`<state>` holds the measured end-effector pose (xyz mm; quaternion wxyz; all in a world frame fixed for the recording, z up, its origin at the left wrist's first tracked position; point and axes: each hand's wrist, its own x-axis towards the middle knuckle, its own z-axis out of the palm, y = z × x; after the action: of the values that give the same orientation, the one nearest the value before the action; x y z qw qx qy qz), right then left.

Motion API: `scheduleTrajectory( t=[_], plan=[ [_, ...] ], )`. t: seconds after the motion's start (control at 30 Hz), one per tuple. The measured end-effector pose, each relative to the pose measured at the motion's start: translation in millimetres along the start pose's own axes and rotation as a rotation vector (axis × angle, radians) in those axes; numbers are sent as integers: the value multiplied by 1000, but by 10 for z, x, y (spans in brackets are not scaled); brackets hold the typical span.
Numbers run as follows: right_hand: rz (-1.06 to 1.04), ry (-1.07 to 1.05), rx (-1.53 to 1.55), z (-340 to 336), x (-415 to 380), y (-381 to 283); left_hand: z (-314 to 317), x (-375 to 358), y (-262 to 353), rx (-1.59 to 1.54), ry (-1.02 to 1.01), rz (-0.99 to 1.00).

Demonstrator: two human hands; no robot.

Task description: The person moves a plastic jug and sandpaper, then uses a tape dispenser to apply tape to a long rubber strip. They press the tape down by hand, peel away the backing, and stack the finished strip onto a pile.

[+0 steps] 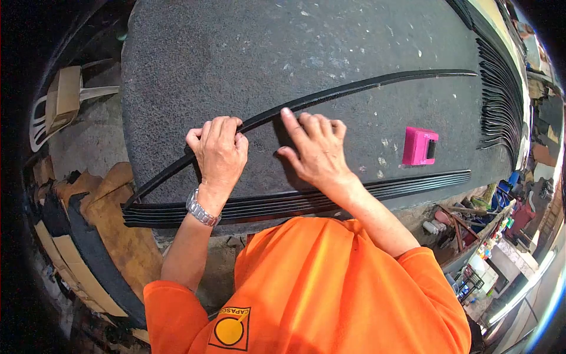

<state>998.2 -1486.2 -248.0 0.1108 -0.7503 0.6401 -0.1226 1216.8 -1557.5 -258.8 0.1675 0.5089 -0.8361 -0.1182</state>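
Observation:
A long, narrow black strip (pixel 354 87), possibly leather or rubber, lies in a curve across the dark worktable. My left hand (pixel 221 150), with a metal wristwatch (pixel 202 207) below it, is closed around the strip left of its middle. The tip of my right index finger touches the strip's lower edge. The rest of my right hand (pixel 320 147) is off the strip, thumb spread and other fingers loosely bent, holding nothing. Several similar black strips (pixel 407 185) lie side by side along the table's near edge, partly hidden by my forearms.
A small pink box with a black part (pixel 417 146) sits right of my right hand. Many dark strips (pixel 501 100) are lined up at the table's right edge. The worktable (pixel 253 53) has a rough, spotted surface. Brown and black sheets (pixel 112 212) and a white chair (pixel 40 124) stand left.

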Motion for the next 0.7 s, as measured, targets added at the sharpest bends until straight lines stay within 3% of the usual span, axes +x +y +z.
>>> scheduleTrajectory(
  t=[0.37, 0.7],
  plan=[
    [105, 39, -84, -129, -90, 333, 15, -11, -3, 10, -2, -2],
    [33, 77, 28, -50, -37, 16, 4, 14, 22, 20, 8, 21]
  ],
)
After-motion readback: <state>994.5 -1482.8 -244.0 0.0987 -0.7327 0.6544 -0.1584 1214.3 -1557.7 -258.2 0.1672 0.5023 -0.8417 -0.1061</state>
